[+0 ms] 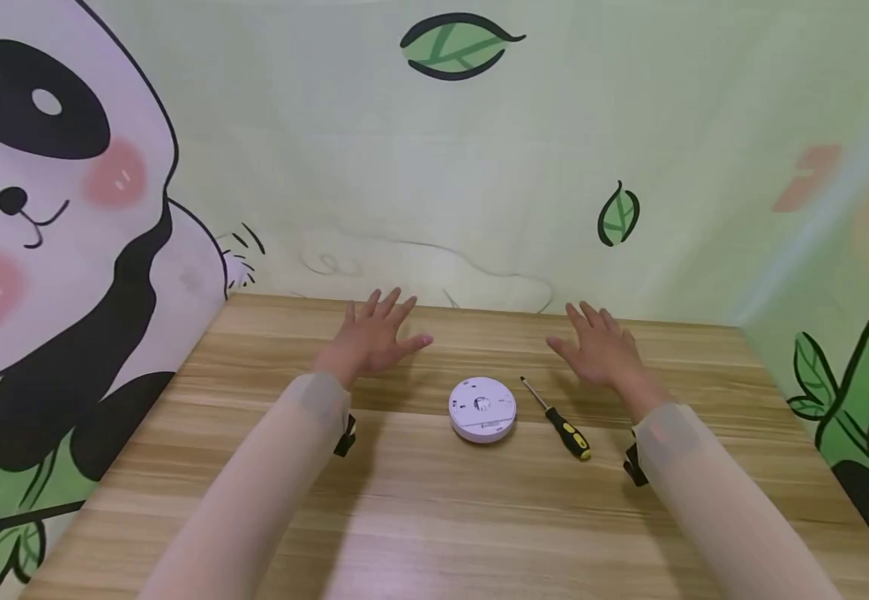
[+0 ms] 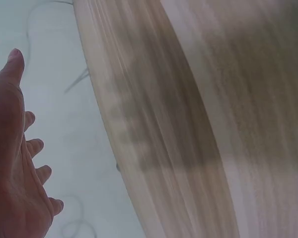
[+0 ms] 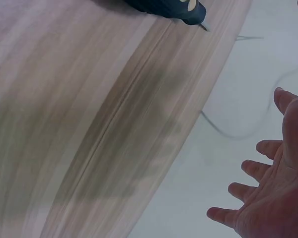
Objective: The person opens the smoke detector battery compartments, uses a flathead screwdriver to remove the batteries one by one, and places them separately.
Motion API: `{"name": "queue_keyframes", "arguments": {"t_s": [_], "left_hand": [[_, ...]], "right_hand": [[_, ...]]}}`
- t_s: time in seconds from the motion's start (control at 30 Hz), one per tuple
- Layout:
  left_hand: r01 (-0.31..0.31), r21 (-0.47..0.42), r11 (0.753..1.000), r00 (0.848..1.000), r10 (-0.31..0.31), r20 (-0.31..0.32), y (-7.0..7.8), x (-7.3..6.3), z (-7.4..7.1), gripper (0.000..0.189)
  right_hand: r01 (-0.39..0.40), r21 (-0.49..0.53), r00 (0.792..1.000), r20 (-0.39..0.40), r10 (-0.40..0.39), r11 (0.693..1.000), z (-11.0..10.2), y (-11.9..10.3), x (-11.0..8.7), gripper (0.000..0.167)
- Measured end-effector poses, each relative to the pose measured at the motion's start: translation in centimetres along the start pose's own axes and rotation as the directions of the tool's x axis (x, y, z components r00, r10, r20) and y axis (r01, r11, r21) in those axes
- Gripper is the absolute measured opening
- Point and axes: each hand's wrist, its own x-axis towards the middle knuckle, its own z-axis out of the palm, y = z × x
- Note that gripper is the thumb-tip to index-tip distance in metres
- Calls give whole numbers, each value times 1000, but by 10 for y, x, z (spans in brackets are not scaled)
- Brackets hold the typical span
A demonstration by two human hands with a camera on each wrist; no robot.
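Observation:
A round white device [image 1: 482, 408], which looks like a smoke detector, lies flat on the wooden table with small slots and print on its upper face. Just right of it is a screwdriver [image 1: 567, 433] with a black and yellow handle, its metal tip pointing to the far side. Part of that screwdriver [image 3: 164, 7] also shows at the top of the right wrist view. My left hand [image 1: 376, 335] is held over the table's far left part, fingers spread, holding nothing. Beyond the screwdriver, my right hand [image 1: 601, 348] has its fingers spread too and holds nothing.
The wooden table [image 1: 434, 508] ends at a pale green backdrop [image 1: 314, 167] with panda and leaf drawings. A thin dark line runs along the backdrop's lower part. Shadows of both hands fall on the tabletop.

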Motion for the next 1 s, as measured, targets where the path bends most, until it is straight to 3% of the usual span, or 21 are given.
{"name": "queue_keyframes", "arguments": {"t_s": [0.4, 0.63, 1.0], "left_hand": [[-92, -19, 996, 995, 92, -29, 4, -18, 4, 87], [-141, -21, 990, 989, 140, -46, 10, -27, 14, 87], [-176, -41, 983, 984, 175, -39, 22, -38, 20, 87]], "right_hand": [[41, -11, 999, -35, -42, 999, 4, 0, -16, 82], [89, -6, 994, -64, -89, 996, 8, 6, -26, 81], [110, 21, 991, -74, -109, 994, 12, 7, -41, 81]]}}
